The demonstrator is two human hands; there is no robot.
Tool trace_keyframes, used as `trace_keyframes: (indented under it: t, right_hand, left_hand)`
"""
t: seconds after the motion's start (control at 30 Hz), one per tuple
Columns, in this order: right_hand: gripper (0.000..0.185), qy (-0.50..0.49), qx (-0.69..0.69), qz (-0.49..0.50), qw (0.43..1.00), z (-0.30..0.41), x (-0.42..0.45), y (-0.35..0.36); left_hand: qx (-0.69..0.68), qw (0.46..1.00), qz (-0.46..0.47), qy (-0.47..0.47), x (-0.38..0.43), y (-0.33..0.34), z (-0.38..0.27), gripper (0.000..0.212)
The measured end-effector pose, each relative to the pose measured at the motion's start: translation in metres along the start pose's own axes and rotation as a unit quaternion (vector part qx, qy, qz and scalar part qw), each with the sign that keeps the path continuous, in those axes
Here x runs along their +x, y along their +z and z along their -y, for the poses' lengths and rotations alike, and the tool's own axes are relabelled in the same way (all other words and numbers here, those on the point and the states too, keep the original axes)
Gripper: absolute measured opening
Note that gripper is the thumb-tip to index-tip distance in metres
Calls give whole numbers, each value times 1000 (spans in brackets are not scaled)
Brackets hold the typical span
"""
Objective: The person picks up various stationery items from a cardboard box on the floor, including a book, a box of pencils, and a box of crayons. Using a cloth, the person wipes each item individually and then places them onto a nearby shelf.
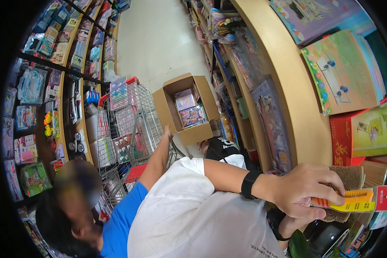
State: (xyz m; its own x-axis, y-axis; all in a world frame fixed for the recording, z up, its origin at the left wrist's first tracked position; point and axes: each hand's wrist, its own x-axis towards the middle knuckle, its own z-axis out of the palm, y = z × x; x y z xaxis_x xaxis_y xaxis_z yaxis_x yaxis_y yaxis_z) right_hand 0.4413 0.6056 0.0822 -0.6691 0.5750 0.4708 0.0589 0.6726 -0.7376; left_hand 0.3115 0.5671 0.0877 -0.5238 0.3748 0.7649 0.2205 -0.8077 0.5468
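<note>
At the right, my left hand (pixel 304 190), with a black band at its wrist, grips a flat packaged item (pixel 351 200) with yellow and orange parts and a red header; it looks like a carded utility knife. My right hand (pixel 290 225), also with a black wristband, is below it, its fingers mostly hidden. What it holds cannot be told. Behind the package is a rough brown pad (pixel 350 177), partly covered by my left fingers. A dark glossy object (pixel 325 240) and a green leaf (pixel 300 244) lie below my hands.
A person in a blue shirt (pixel 124 214) reaches towards a wire shopping cart (pixel 138 113) with goods. Beside it stands an open cardboard box (pixel 196 135); another person in black (pixel 224 146) is near. Stocked shelves line both sides; boxed books (pixel 345 74) stand at right.
</note>
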Motion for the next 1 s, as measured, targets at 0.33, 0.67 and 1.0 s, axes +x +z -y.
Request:
trace_keyframes:
  t: [0.33,0.67,1.0]
  right_hand:
    - [48,-19,13,-10,1000,-9,-5,-5]
    - [50,-49,47,-28,997,-9,-4,-4]
    - [50,-36,136,-37,989,-3,4,9]
  left_hand:
    - [3,999,-45,-21,-13,7,-3,39]
    - [30,992,-126,6,-24,21,-2,25]
    - [101,988,-118,14,-38,23,-11,35]
